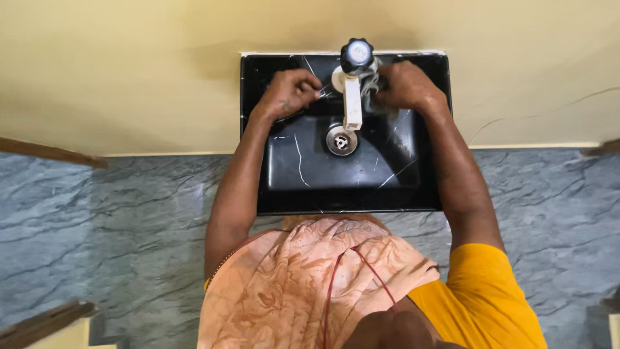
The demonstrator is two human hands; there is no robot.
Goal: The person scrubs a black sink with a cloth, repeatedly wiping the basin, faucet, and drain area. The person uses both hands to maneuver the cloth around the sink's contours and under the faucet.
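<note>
Right hand (403, 85) grip closed on grey cloth (370, 87) beside white tap (352, 103); left hand (292, 90) curled on black sink (290, 187) rim, contents unclear.

grey cloth (369, 87) half hidden behind white tap (352, 103); right hand (403, 85) fingertips buried in it

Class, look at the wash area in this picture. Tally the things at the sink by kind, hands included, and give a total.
Black sink: 1
White tap with black knob: 1
Metal drain: 1
Grey cloth: 1
Hands: 2, left hand beside the tap, right hand on the cloth
Total: 6
</note>
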